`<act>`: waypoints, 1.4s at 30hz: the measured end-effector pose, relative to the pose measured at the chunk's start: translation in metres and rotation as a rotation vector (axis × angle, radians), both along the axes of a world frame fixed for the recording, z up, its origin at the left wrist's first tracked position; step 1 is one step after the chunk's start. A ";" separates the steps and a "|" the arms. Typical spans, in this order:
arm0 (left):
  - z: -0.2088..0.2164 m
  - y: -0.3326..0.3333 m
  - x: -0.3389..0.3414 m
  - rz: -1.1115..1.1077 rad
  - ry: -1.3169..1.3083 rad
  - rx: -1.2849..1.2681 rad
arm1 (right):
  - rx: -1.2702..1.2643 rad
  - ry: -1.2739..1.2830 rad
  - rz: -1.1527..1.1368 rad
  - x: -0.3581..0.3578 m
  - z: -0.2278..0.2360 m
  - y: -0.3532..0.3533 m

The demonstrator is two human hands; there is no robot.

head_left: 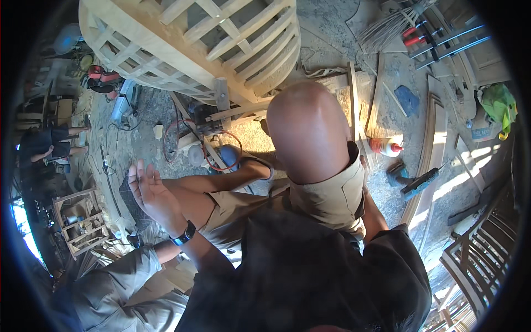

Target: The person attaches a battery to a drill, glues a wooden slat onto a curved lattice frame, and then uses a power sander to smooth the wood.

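In the head view, the left hand (150, 193) is raised with its fingers (138, 172) spread and released, nothing grasped; a black wristband (183, 234) is worn below it. Just beyond the fingertips a blue power tool (228, 156) with a red cord (182, 130) is seen on the floor. The right hand is probably hidden behind the bent knee (307, 130); its state cannot be told.

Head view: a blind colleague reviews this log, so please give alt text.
Seated person's left hand is raised open, empty, fingers spread, a black wristband on the wrist, above bent knees in khaki shorts. Ahead stands a curved pale wooden slatted frame; the right hand is hidden.
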State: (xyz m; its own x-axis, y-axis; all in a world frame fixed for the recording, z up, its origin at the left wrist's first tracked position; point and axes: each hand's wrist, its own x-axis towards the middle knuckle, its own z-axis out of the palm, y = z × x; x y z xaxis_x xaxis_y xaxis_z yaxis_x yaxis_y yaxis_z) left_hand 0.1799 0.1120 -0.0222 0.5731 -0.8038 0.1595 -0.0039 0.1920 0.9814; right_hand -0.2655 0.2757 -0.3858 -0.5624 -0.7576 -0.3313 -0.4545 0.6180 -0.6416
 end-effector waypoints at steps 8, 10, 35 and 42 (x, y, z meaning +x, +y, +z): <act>-0.001 0.006 -0.009 0.011 0.069 0.008 | -0.432 -0.717 -0.120 0.005 0.036 -0.017; -0.009 -0.004 -0.024 -0.155 0.089 -0.006 | -0.511 -0.855 -0.085 -0.006 0.055 -0.027; 0.152 -0.075 -0.137 -0.846 -0.391 -0.459 | -0.900 -0.676 0.293 0.004 0.211 -0.212; 0.162 -0.080 -0.155 -0.816 -0.116 -0.562 | -0.844 -0.188 0.234 -0.012 0.229 -0.235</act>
